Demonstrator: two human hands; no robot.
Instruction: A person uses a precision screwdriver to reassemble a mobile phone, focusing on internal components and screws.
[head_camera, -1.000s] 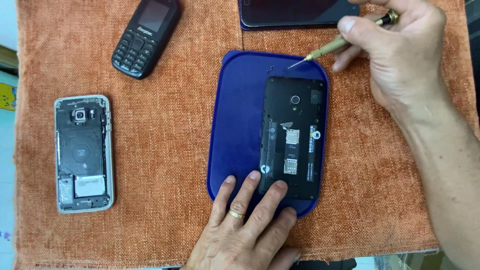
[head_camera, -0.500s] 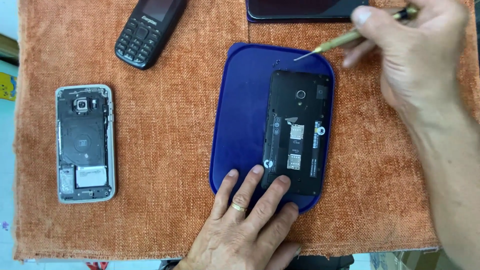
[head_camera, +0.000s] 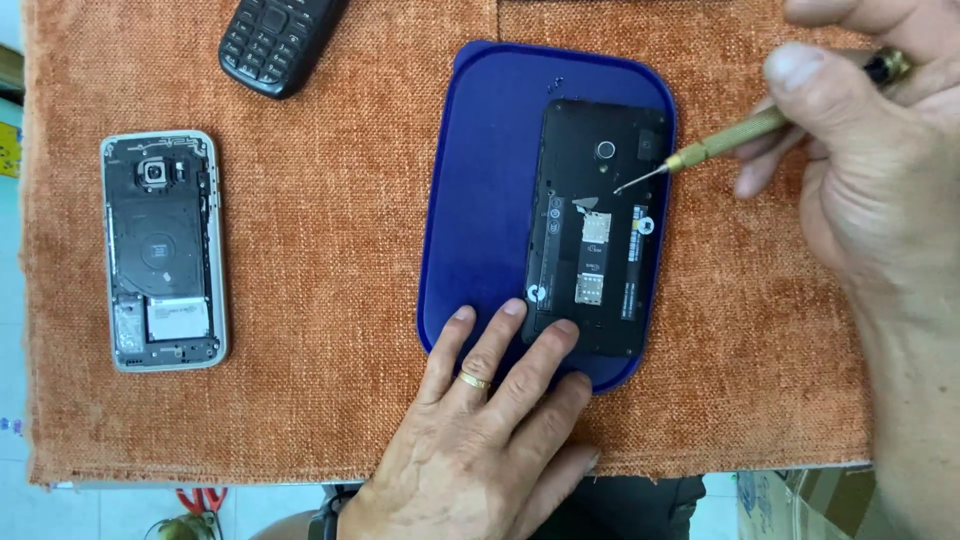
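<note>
The right hand (head_camera: 880, 170) is closed around a slim brass-handled precision screwdriver (head_camera: 745, 132), pinched between thumb and fingers, its fine steel tip resting on the upper part of a black smartphone with its back cover off (head_camera: 598, 225), just below the round camera lens. That phone lies lengthwise on a dark blue rounded plastic tray (head_camera: 480, 200), which sits on a rust-orange woven cloth (head_camera: 330, 300) spread over the table. The left hand (head_camera: 490, 440), a gold ring on one finger, lies flat and open, its fingertips pressing the bottom edge of the phone and the tray to keep them from sliding.

The step in hand looks to be working a small screw near the camera. The next move would call for the tip seated squarely in the screw head and steady downward pressure, with the phone held firm.

Well to the left lies a silver-framed opened smartphone (head_camera: 164, 250) showing its round coil; above, a black keypad phone (head_camera: 275, 35) is partly cut off by the frame edge.
</note>
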